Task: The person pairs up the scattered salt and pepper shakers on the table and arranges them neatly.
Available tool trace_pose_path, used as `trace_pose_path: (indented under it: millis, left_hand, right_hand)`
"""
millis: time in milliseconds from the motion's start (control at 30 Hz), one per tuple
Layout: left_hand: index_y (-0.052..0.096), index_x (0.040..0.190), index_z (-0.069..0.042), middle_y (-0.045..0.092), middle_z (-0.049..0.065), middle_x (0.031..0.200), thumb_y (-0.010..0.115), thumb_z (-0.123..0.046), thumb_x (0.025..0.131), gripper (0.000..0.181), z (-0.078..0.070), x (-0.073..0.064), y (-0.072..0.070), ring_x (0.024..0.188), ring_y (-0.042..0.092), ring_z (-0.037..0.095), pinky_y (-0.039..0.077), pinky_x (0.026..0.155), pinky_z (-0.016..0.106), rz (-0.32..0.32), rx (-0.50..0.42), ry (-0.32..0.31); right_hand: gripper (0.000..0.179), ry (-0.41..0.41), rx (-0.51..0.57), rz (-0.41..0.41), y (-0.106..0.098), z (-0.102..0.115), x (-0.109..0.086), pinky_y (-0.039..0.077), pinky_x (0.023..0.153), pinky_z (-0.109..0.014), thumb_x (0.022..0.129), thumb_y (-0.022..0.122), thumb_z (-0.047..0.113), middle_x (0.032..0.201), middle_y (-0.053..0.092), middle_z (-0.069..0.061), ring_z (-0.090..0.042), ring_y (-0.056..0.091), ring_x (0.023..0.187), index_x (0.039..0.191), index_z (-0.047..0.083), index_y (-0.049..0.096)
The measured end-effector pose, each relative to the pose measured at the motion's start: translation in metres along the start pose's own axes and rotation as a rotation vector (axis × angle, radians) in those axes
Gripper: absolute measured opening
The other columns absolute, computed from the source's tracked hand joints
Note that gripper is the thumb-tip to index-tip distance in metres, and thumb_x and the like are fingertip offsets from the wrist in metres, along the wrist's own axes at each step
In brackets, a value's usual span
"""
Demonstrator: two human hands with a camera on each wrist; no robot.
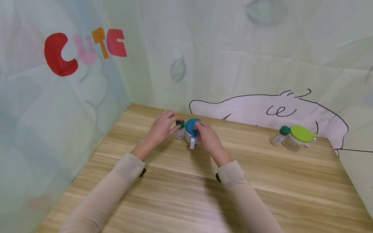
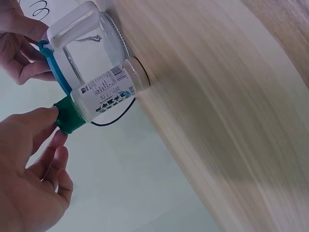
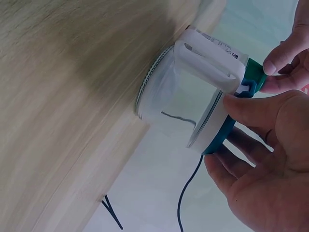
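We note jar (image 3: 161, 94) upright on table (image 1: 175, 194). Shaker (image 2: 108, 92) just left of jar; whether touching, we cannot quite tell. Left hand (image 1: 162, 127): fingers pinching shaker's green cap (image 2: 69, 116). Right hand (image 1: 208, 137): fingers grasping jar's blue lid (image 1: 190, 125). Second shaker (image 1: 279, 136) and green-lidded jar (image 1: 295, 140) well right of jar.
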State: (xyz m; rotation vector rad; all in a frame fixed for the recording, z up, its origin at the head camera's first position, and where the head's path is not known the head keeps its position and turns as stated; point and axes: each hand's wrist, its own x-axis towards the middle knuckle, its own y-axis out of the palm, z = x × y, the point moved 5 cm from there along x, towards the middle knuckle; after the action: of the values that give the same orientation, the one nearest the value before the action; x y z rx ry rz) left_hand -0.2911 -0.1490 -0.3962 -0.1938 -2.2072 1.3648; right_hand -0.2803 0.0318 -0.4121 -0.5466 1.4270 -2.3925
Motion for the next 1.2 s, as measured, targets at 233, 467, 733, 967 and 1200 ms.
trace_pose_path:
  millis: [233, 467, 733, 967, 1200]
  left_hand:
    - [0.078, 0.118, -0.007, 0.069, 0.012, 0.120, 0.077, -0.017, 0.098, 0.022, -0.005, 0.001, -0.001, 0.119, 0.058, 0.034, 0.048, 0.100, 0.052, -0.015, 0.042, 0.018]
    - [0.078, 0.119, -0.009, 0.071, 0.010, 0.119, 0.073, -0.022, 0.100, 0.023, -0.018, 0.007, -0.006, 0.118, 0.059, 0.034, 0.047, 0.096, 0.050, -0.058, 0.060, 0.020]
    - [0.077, 0.121, -0.009, 0.069, 0.010, 0.120, 0.072, -0.025, 0.101, 0.026, -0.041, 0.016, -0.004, 0.119, 0.058, 0.033, 0.047, 0.099, 0.052, -0.033, 0.076, 0.050]
    - [0.077, 0.119, -0.009, 0.069, 0.013, 0.122, 0.073, -0.022, 0.100, 0.023, -0.060, 0.018, 0.009, 0.121, 0.060, 0.034, 0.046, 0.105, 0.054, -0.038, 0.057, 0.110]
    - [0.078, 0.112, -0.011, 0.070, 0.011, 0.123, 0.072, -0.016, 0.100, 0.015, -0.085, 0.022, 0.018, 0.123, 0.061, 0.035, 0.044, 0.112, 0.056, -0.067, 0.000, 0.195]
  right_hand:
    - [0.033, 0.011, -0.025, 0.009, -0.001, 0.000, -0.002, 0.035, 0.123, -0.055, 0.094, 0.074, -0.006, 0.142, 0.060, -0.021, -0.039, 0.054, 0.139, 0.122, 0.003, 0.059]
    - [0.045, 0.011, 0.003, 0.006, -0.015, -0.006, -0.012, 0.020, 0.129, -0.059, 0.095, 0.069, -0.009, 0.162, 0.042, -0.022, -0.040, 0.038, 0.154, 0.136, 0.004, 0.058]
    - [0.046, -0.047, -0.010, -0.079, -0.029, -0.016, -0.024, 0.022, 0.127, -0.062, 0.098, 0.071, 0.002, 0.160, 0.045, -0.024, -0.041, 0.040, 0.152, 0.142, 0.001, 0.057]
    - [0.028, -0.110, 0.008, -0.226, -0.040, -0.027, -0.038, 0.041, 0.118, -0.056, 0.099, 0.074, 0.006, 0.145, 0.060, -0.023, -0.042, 0.055, 0.137, 0.126, -0.002, 0.068]
    - [0.026, -0.078, -0.004, -0.297, -0.058, -0.045, -0.055, 0.050, 0.109, -0.054, 0.100, 0.073, 0.007, 0.141, 0.064, -0.021, -0.041, 0.061, 0.131, 0.125, -0.001, 0.069]
